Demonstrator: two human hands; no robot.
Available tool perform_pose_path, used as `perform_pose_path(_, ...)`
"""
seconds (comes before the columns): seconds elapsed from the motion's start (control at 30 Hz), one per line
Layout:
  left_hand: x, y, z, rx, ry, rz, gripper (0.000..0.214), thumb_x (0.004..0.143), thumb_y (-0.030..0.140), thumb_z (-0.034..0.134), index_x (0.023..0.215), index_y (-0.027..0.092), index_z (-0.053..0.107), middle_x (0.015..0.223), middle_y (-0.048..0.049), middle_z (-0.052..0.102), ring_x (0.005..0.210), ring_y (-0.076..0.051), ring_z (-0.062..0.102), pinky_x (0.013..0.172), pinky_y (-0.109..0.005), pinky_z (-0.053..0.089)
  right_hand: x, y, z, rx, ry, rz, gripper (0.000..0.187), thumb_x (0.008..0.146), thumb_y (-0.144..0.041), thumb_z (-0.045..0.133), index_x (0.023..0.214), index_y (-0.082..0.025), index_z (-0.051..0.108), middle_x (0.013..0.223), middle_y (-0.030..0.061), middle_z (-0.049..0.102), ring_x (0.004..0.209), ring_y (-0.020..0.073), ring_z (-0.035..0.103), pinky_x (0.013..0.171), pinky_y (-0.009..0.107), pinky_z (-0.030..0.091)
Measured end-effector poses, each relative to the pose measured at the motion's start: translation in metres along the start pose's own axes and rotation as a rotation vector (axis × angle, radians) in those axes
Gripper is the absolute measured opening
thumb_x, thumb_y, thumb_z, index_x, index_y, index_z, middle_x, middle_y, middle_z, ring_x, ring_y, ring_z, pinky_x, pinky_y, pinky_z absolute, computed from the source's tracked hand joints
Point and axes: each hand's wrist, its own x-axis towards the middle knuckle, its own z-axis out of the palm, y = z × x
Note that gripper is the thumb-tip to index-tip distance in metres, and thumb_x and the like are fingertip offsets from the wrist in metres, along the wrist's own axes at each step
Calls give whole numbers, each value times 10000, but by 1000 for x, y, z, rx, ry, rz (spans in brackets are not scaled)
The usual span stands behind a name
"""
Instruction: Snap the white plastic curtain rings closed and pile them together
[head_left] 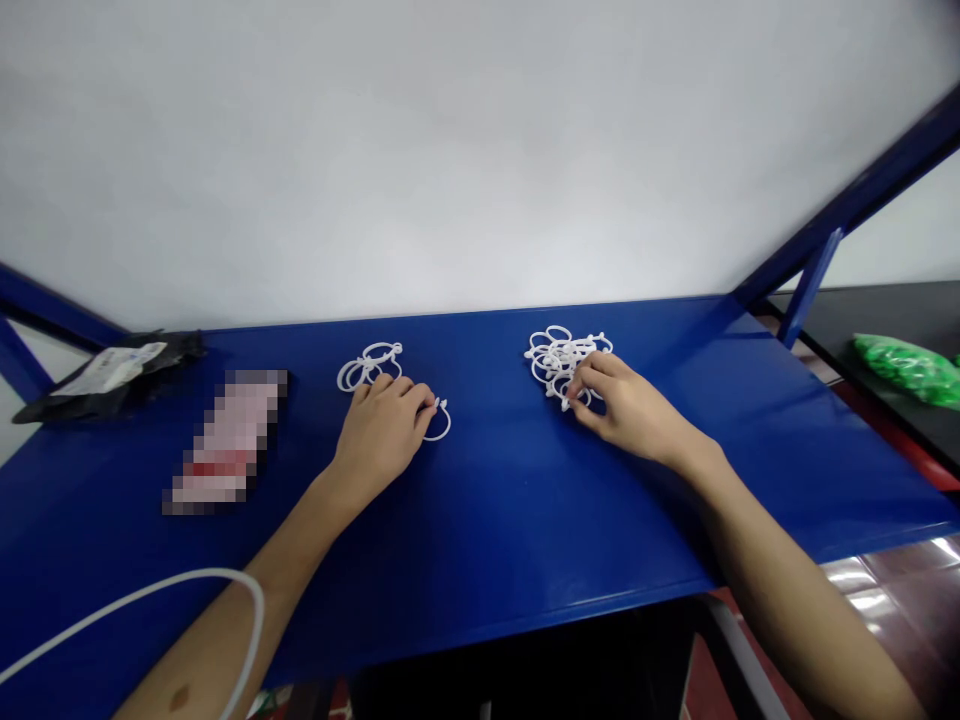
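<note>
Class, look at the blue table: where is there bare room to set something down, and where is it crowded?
Bare: the table between the left hand and right hand, the front strip, and the right end beyond the ring pile. Crowded: the left end, with the black bag, blurred packet and small ring cluster.

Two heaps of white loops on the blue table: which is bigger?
The right heap, at the right hand's fingertips: a dense tangle. The left heap, by the left hand, has only a few loops.
</note>
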Motion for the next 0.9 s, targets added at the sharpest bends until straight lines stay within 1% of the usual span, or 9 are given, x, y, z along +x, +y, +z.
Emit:
perform_pose_path(0.17, 0, 4, 1, -21, 31, 7, 161, 948, 276, 531, 861, 220, 655, 901, -68, 724, 913, -290, 595, 823, -435, 406, 0, -3, -1, -43, -38, 5, 86, 865, -177, 610, 939, -200, 646, 993, 93, 612, 960, 262, 604, 836, 432, 550)
perform_pose_path(0.3, -1, 8, 3, -86, 69, 20, 133, 939, 270, 546, 859, 226, 642, 861, -54, 735, 905, -289, 599, 828, -435, 397, 0, -10, -3, -40, 21, -13, 94, 882, -198, 584, 951, -194, 647, 989, 98, 627, 968, 269, 608, 845, 443, 545)
perform_pose_path(0.4, -2, 14, 3, -119, 107, 42, 129, 947, 263, 539, 858, 226, 624, 809, -35, 726, 841, -260, 602, 824, -421, 394, -1, -19, 3, -1, 63, -54, 112, 920, -193, 541, 967, -187, 643, 981, 95, 635, 948, 254, 613, 842, 432, 543)
perform_pose_path(0.5, -6, 27, 3, -169, 161, 99, 133, 946, 239, 537, 831, 218, 601, 773, -12, 713, 766, -218, 602, 803, -397, 393, -3, -35, 17, 112, 74, -85, 125, 967, -230, 524, 1015, -188, 632, 994, 89, 646, 940, 233, 628, 837, 406, 550)
perform_pose_path(0.6, -13, 42, 2, -216, 267, 197, 159, 939, 207, 545, 784, 215, 577, 725, 9, 690, 718, -183, 602, 801, -373, 404, -5, -55, 34, 312, 57, -48, 180, 978, -311, 576, 1107, -189, 604, 1061, 86, 658, 864, 188, 650, 778, 355, 562)
perform_pose_path(0.67, -18, 52, 2, -237, 335, 263, 167, 930, 184, 556, 766, 213, 569, 697, 15, 675, 697, -171, 595, 791, -361, 415, -5, -65, 41, 458, 34, 6, 168, 978, -324, 593, 1080, -191, 610, 978, 55, 671, 731, 143, 638, 670, 295, 542)
perform_pose_path(0.73, -22, 58, 1, -266, 374, 304, 153, 922, 169, 572, 774, 207, 572, 693, 15, 673, 690, -166, 592, 773, -356, 424, -5, -70, 45, 575, 10, 56, 129, 984, -315, 591, 1003, -193, 628, 846, 18, 672, 661, 124, 622, 592, 253, 498)
perform_pose_path(0.83, -25, 62, -1, -379, 359, 273, 111, 931, 182, 593, 821, 199, 599, 726, 17, 693, 699, -157, 604, 755, -347, 440, -5, -70, 45, 694, -5, 113, 123, 984, -310, 602, 966, -194, 637, 766, -2, 683, 648, 119, 633, 561, 227, 471)
perform_pose_path(0.9, -25, 62, -4, -501, 283, 184, 79, 938, 216, 610, 862, 207, 631, 772, 21, 713, 731, -152, 627, 748, -329, 463, -6, -68, 45, 730, 10, 118, 118, 983, -308, 607, 984, -192, 632, 778, -3, 697, 650, 115, 643, 571, 224, 478)
